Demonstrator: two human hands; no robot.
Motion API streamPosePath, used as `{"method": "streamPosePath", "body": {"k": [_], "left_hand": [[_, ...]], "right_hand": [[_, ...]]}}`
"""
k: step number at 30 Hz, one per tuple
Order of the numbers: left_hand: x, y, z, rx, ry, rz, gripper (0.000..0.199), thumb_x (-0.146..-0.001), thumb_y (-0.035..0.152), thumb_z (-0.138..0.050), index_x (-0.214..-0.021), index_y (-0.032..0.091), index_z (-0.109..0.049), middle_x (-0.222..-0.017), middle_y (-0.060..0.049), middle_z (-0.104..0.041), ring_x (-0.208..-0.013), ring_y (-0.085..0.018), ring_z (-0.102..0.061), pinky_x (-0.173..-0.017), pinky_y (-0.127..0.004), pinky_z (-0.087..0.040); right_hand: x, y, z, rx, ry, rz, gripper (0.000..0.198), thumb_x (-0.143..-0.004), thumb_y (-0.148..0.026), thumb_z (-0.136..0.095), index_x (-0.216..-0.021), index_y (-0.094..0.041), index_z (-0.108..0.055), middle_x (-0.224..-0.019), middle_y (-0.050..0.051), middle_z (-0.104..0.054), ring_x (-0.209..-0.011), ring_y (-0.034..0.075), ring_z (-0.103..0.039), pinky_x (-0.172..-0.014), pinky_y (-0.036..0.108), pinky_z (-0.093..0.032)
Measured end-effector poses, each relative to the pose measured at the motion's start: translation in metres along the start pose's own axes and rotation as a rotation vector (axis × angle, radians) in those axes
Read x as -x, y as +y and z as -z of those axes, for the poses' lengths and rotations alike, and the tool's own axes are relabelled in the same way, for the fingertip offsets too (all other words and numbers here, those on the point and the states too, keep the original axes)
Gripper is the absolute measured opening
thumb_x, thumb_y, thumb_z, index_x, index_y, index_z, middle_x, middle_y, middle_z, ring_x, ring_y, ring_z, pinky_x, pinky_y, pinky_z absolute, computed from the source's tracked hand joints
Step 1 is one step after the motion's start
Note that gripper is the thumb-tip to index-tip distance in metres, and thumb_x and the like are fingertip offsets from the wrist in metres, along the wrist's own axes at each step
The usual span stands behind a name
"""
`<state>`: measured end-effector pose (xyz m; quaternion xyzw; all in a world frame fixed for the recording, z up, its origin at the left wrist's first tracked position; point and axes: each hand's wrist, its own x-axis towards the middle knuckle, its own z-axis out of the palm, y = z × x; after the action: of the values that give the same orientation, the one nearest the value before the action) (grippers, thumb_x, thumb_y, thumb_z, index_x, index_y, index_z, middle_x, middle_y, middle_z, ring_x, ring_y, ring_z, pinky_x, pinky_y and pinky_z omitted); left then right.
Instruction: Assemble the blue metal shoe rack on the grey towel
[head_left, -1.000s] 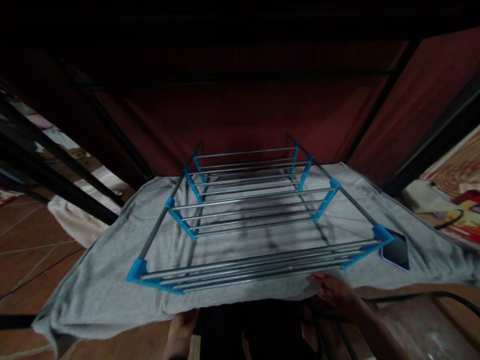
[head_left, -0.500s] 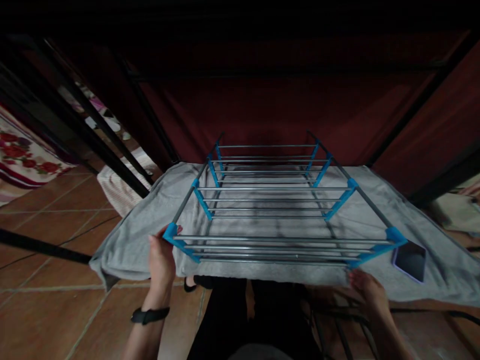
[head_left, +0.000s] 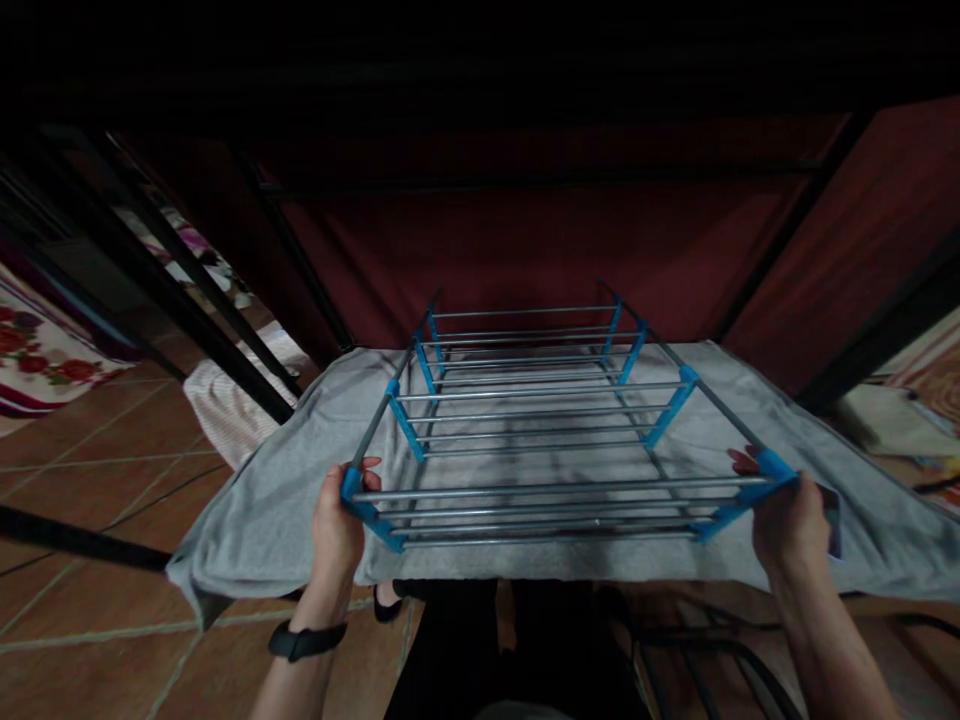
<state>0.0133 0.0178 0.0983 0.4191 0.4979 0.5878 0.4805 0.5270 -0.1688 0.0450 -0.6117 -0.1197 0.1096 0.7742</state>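
A shoe rack (head_left: 562,489) of thin grey tubes with blue plastic joints lies on a grey cloth (head_left: 262,500) in front of me, its tiers running away toward the dark red panel. My left hand (head_left: 337,530) is wrapped round the blue joint at its near left corner, fingertips showing on the inner side. At the near right corner, my right hand (head_left: 791,525) grips the other blue joint, with the thumb outside and some fingers visible inside the frame. A phone (head_left: 833,515) lies on the cloth, mostly hidden behind my right hand.
A dark red panel (head_left: 510,250) stands behind the rack. Black metal posts (head_left: 172,280) rise on the left, and a black bar (head_left: 82,540) crosses low there. Beyond them are a flowered cloth (head_left: 52,350) and a pale textured cloth (head_left: 232,400). Floor tiles (head_left: 97,510) show below.
My right hand has moved up from the lower right end of the rack to its upper near right corner, now partly covering the phone. My left hand keeps its corner. The view has shifted slightly.
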Motion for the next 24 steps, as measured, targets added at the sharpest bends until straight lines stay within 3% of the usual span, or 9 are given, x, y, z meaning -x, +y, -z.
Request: {"method": "streamPosePath", "body": {"k": [4,11,16,19,22,24], "left_hand": [[0.000,-0.001,0.002,-0.047,-0.018,-0.015,0.050,-0.084,0.059,-0.044,-0.090,0.015,-0.068,-0.062,0.000,-0.057,-0.052,-0.013,-0.046,-0.046,-0.024,-0.036],[-0.006,-0.003,0.006,-0.079,-0.059,-0.005,0.048,-0.083,0.057,-0.043,-0.091,0.016,-0.067,-0.064,-0.001,-0.062,-0.061,-0.016,-0.053,-0.053,-0.026,-0.042],[-0.008,-0.002,0.005,-0.028,-0.079,0.014,0.055,-0.084,0.061,-0.043,-0.095,0.014,-0.068,-0.069,-0.004,-0.066,-0.068,-0.019,-0.059,-0.063,-0.029,-0.045],[-0.009,0.000,0.003,0.019,-0.059,0.000,0.054,-0.085,0.061,-0.043,-0.094,0.014,-0.068,-0.074,-0.004,-0.068,-0.068,-0.018,-0.059,-0.068,-0.030,-0.046],[-0.014,-0.001,0.002,0.034,0.007,0.009,0.046,-0.087,0.057,-0.042,-0.091,0.018,-0.066,-0.081,-0.002,-0.069,-0.071,-0.018,-0.059,-0.071,-0.031,-0.047],[-0.019,-0.005,0.003,-0.066,0.036,-0.013,0.045,-0.089,0.057,-0.035,-0.093,0.022,-0.063,-0.090,-0.001,-0.070,-0.079,-0.021,-0.062,-0.075,-0.034,-0.049]], "right_hand": [[0.004,0.003,-0.004,-0.078,0.000,0.007,0.050,-0.091,-0.048,-0.034,-0.094,-0.012,-0.068,-0.081,0.007,-0.070,-0.102,0.028,-0.067,-0.118,0.050,-0.029],[0.007,0.004,-0.007,-0.076,0.028,0.016,0.052,-0.093,-0.051,-0.034,-0.090,-0.012,-0.068,-0.083,0.008,-0.071,-0.100,0.024,-0.068,-0.112,0.044,-0.038],[0.003,0.007,-0.003,-0.093,-0.055,-0.019,0.054,-0.090,-0.056,-0.040,-0.098,-0.011,-0.069,-0.087,0.008,-0.072,-0.102,0.023,-0.068,-0.108,0.040,-0.041],[0.001,0.008,0.005,-0.169,-0.068,-0.047,0.048,-0.086,-0.059,-0.051,-0.094,-0.014,-0.065,-0.089,0.007,-0.072,-0.097,0.022,-0.068,-0.098,0.037,-0.048],[-0.005,0.008,0.020,-0.181,0.003,-0.086,0.044,-0.082,-0.059,-0.058,-0.092,-0.017,-0.063,-0.090,0.006,-0.071,-0.090,0.020,-0.068,-0.084,0.033,-0.053],[-0.011,0.010,0.037,-0.128,0.045,-0.116,0.039,-0.080,-0.054,-0.059,-0.093,-0.017,-0.064,-0.090,0.006,-0.071,-0.086,0.018,-0.067,-0.079,0.030,-0.053]]}}
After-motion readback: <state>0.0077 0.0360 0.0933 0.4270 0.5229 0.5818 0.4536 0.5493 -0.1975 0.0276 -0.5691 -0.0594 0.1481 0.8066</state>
